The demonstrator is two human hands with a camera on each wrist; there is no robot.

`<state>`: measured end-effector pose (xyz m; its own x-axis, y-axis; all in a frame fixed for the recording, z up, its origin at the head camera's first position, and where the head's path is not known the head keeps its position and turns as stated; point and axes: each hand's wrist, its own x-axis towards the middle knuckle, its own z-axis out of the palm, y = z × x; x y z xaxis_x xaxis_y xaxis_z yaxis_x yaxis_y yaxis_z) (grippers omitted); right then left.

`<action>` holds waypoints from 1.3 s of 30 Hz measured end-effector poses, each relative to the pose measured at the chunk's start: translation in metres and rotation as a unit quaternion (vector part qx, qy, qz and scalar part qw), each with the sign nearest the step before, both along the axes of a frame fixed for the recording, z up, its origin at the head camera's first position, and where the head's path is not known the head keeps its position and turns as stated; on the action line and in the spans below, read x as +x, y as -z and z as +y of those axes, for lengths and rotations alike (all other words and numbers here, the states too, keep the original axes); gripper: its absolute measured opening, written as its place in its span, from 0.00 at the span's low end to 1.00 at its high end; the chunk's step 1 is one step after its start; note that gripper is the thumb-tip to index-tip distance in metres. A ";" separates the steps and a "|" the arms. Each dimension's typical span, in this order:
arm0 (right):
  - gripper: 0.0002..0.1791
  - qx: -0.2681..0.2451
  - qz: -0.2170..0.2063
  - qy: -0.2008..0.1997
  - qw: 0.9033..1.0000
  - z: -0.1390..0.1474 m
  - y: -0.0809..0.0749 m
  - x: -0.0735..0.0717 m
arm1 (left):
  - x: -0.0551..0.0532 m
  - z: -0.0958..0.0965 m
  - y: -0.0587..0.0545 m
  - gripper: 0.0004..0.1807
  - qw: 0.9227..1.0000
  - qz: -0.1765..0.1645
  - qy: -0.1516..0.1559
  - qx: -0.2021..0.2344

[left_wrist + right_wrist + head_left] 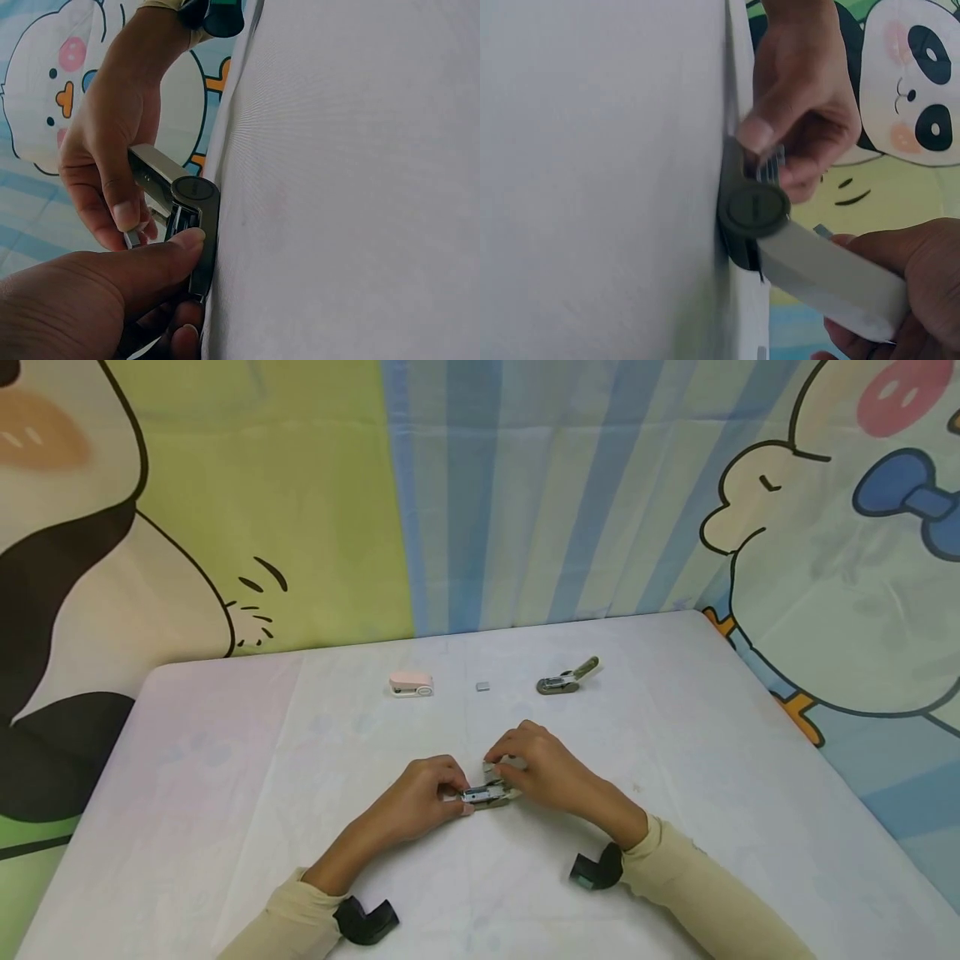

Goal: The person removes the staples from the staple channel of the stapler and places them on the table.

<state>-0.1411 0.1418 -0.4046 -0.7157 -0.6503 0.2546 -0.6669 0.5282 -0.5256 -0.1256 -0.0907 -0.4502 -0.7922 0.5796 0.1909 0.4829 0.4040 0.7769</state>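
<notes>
Stapler open on the worktop, lid raised; my left grip pinches its base at nine o'clock, presumably for steadiness; my right grip, at two o'clock, pinches staples between fingertips, likely for fine control

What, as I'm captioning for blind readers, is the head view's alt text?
Left hand holds an opened stapler on white cloth; right hand pinches a staple strip. Beyond them: pink stapler, gray staple block, second opened stapler.
</notes>
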 end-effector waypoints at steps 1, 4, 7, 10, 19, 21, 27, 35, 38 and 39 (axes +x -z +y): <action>0.08 -0.005 -0.008 0.005 1.000 0.002 -0.001 -0.002 | 0.000 0.000 0.000 0.07 1.000 -0.002 0.000 0.000; 0.08 -0.022 -0.020 0.021 0.999 0.007 -0.003 -0.009 | 0.000 0.000 0.000 0.07 1.000 0.001 0.002 -0.001; 0.08 -0.035 -0.018 0.037 0.999 0.010 -0.004 -0.018 | 0.000 0.000 0.000 0.07 1.000 0.005 0.002 -0.005; 0.08 -0.034 -0.017 0.046 0.998 0.010 0.000 -0.029 | 0.000 0.000 0.001 0.07 1.000 0.003 -0.001 -0.009; 0.07 0.001 -0.039 0.062 0.997 0.002 0.017 -0.066 | 0.000 -0.002 0.003 0.07 1.000 -0.004 -0.002 -0.006; 0.07 0.008 -0.047 0.068 0.997 0.000 0.019 -0.072 | 0.000 -0.002 0.002 0.07 1.000 -0.006 -0.001 -0.005; 0.07 0.022 -0.069 0.087 0.994 -0.002 0.023 -0.087 | 0.000 -0.001 0.001 0.07 1.000 -0.013 -0.001 -0.005; 0.07 0.027 -0.082 0.106 0.991 -0.007 0.026 -0.099 | 0.000 -0.001 0.001 0.07 1.000 -0.004 -0.001 -0.006; 0.07 0.035 -0.086 0.097 0.991 -0.010 0.026 -0.103 | 0.000 -0.001 0.001 0.07 1.000 -0.001 -0.002 -0.007; 0.07 0.037 -0.088 0.096 0.991 -0.011 0.025 -0.105 | 0.000 -0.001 0.001 0.07 1.000 -0.001 -0.003 -0.008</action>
